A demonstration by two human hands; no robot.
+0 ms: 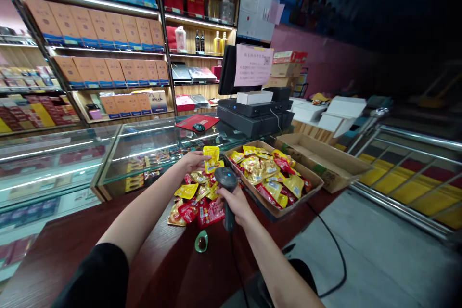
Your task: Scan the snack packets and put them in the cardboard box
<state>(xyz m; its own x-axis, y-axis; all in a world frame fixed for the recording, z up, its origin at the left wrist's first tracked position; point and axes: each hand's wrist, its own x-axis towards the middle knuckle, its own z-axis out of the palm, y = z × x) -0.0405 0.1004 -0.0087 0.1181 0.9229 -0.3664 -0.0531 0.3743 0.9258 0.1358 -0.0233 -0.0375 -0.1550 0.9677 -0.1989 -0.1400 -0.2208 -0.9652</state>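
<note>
My left hand (197, 160) pinches a yellow snack packet (212, 155) by its left edge, held up over a loose pile of snack packets (190, 211) in red, yellow and gold. My right hand (236, 200) is wrapped round the handle of a black barcode scanner (226, 179), which shows a small blue light on top. The scanner's head is just below and to the right of the yellow packet. To the right of the pile stands a cardboard box (269, 212) filled with similar packets. A small green dish (201, 241) with a dark round thing in it lies in front of the pile.
Behind the box sits a second cardboard box (337, 184). A cash register (240, 118) with a monitor stands on the glass counter (144, 140), near a mouse (198, 127) on a red mat. The scanner's cable (341, 250) loops at the right. Metal railing (415, 139) is further right.
</note>
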